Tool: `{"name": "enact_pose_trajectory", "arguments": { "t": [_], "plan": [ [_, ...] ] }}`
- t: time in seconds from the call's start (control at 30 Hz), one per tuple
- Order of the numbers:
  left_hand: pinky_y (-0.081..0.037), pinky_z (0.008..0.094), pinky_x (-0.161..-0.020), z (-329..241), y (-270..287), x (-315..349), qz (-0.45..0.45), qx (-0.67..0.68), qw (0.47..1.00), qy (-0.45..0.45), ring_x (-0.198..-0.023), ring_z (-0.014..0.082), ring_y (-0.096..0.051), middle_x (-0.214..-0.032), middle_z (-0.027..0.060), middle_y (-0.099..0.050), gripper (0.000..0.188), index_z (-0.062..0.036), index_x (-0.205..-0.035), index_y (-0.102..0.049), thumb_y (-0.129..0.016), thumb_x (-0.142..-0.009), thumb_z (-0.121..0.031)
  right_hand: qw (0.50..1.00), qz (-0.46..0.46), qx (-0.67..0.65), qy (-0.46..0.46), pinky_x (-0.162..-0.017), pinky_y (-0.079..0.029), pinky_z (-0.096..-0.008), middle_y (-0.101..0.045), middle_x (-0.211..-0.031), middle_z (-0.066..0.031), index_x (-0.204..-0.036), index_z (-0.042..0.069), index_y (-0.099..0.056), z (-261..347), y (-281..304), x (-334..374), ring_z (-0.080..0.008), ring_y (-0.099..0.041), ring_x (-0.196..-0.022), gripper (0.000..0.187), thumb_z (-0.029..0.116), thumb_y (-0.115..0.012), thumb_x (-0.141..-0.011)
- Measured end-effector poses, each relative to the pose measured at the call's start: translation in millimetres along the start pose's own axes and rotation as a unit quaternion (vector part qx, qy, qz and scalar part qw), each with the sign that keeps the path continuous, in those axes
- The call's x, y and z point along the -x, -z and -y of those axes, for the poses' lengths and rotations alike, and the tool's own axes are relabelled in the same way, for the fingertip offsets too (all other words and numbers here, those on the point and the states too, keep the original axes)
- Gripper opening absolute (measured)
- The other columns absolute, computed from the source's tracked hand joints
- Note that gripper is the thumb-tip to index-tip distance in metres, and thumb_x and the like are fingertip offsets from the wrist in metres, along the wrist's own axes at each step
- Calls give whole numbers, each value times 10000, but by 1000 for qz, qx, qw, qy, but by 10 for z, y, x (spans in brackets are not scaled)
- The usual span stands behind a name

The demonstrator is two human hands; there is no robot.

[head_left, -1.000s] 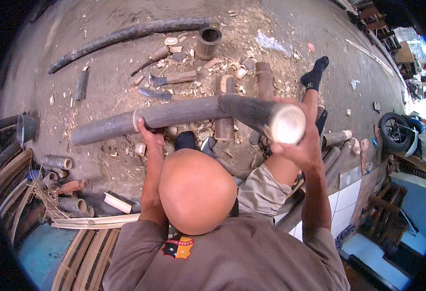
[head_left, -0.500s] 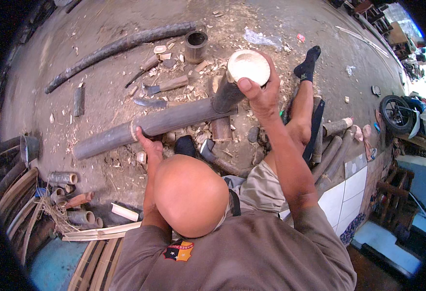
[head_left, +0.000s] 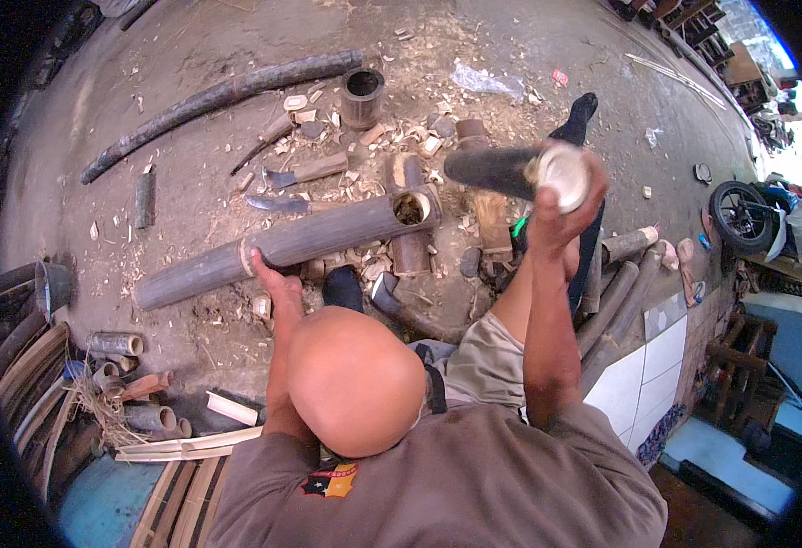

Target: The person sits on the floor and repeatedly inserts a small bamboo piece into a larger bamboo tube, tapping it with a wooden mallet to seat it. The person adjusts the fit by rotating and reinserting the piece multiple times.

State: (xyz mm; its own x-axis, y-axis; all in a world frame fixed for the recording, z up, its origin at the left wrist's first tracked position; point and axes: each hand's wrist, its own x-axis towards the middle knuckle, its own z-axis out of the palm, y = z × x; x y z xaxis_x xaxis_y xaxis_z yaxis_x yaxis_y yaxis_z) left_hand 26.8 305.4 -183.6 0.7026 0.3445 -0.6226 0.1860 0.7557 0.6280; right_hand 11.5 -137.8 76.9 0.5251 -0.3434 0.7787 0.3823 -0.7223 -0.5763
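Observation:
A long dark bamboo tube (head_left: 328, 239) lies slanting across the ground before me. My left hand (head_left: 277, 285) grips it at its pale joint ring, thumb on top and fingers mostly hidden beneath. Near the tube's right end a round cut hole (head_left: 410, 209) shows a rough, brownish inside. Off to the right of that hole, my right hand (head_left: 565, 215) is closed round the pale end of a shorter bamboo piece (head_left: 490, 172). This piece is held up, apart from the long tube, its dark end pointing left and slightly blurred. A short bamboo log (head_left: 410, 254) supports the long tube's right end.
Beyond the tube lie a curved-blade knife (head_left: 277, 205), a hatchet-like blade with wooden handle (head_left: 314, 170), a bamboo cup (head_left: 362, 99) and a long dark pole (head_left: 218, 99). Wood chips litter the ground. Cut bamboo (head_left: 150, 417) is piled at left; more poles (head_left: 615, 297) lie right.
My right hand has lifted the short bamboo piece off the long tube's right end and swung it right and tipped it over, uncovering the hole. My left hand stays on the tube.

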Motion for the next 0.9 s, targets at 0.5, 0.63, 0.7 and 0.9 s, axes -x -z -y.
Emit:
{"name": "enact_pose_trajectory", "arguments": {
  "t": [0.5,0.63,0.7,0.9],
  "plan": [
    [-441,541,-1103,-458,-288,-133,-88,-61,993,-47,-1290,319,-537,-1488,78,-541,860,-167,-1480,-510,-641,-825,-708,582,127,-310,-741,-996,-543,-453,-591,-1350,-182,-1507,47,-430,762,933,1584,-292,-592,-1262,707,424,-696,-971],
    [-435,582,-1105,-608,-844,336,-7,-50,994,-97,-1312,340,-525,-1473,112,-541,823,-165,-1481,-506,-620,-854,-686,455,199,-336,-800,-1015,-540,-449,-635,-1362,-152,-1480,52,-487,714,608,1624,-280,-629,-1235,702,369,-771,-921],
    [-429,619,-1105,-898,-1051,345,-18,18,998,-56,-1335,360,-514,-1485,127,-527,807,-157,-1486,-498,-601,-871,-669,506,208,-352,-760,-948,-545,-443,-666,-1274,-107,-1412,83,-556,774,511,1623,-241,-653,-1117,657,318,-829,-863],
    [-439,701,-1059,-1515,-1332,440,36,178,983,-26,-1366,413,-493,-1533,156,-477,805,-146,-1492,-474,-539,-890,-677,741,308,-235,-549,-1007,-486,-359,-648,-1289,-118,-1488,2,-485,1148,481,1538,-209,-626,-1137,821,300,-829,-804]
  ]
}}
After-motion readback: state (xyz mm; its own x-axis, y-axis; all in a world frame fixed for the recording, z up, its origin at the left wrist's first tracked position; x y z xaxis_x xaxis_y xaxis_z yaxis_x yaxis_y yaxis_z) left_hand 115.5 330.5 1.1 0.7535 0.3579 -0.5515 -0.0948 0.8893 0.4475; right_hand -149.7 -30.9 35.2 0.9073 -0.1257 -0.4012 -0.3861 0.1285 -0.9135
